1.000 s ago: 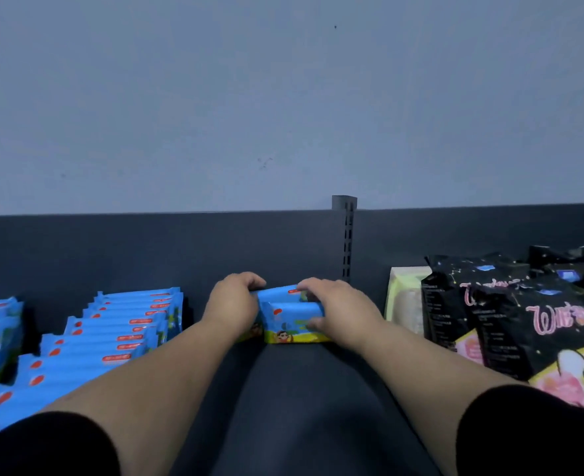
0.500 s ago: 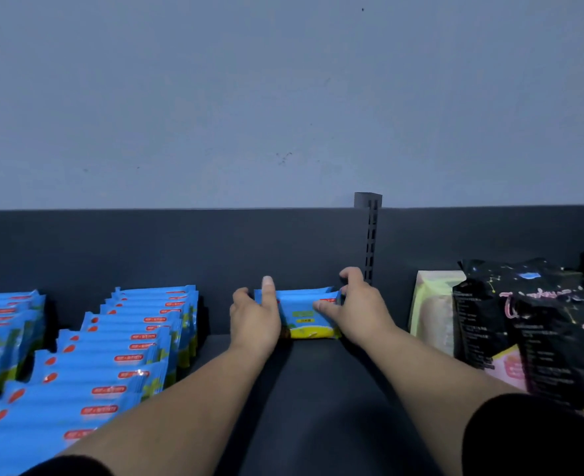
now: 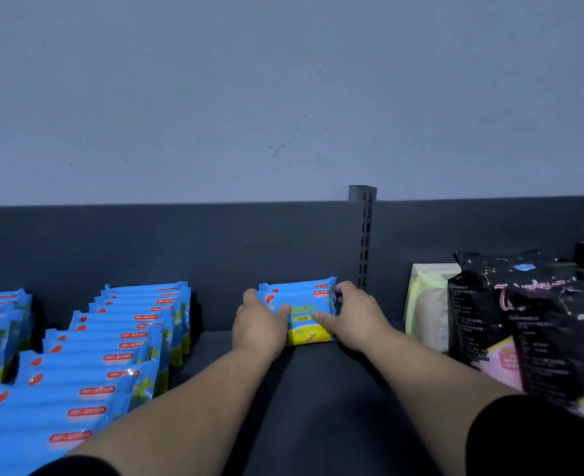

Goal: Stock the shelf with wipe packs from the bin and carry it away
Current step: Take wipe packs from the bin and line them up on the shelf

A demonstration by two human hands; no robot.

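Risk: wipe packs [image 3: 300, 304] stand on edge at the back of the shelf [image 3: 318, 389] | left grip [image 3: 261, 324] and right grip [image 3: 355, 319] each curl round one end, thumbs on the front face | released unevenly, the soft packs (nothing braces either side) may slump forward or splay.

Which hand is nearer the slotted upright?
Right. The right hand lies just left of the slotted upright; the left hand is farther left, beyond the wipe packs.
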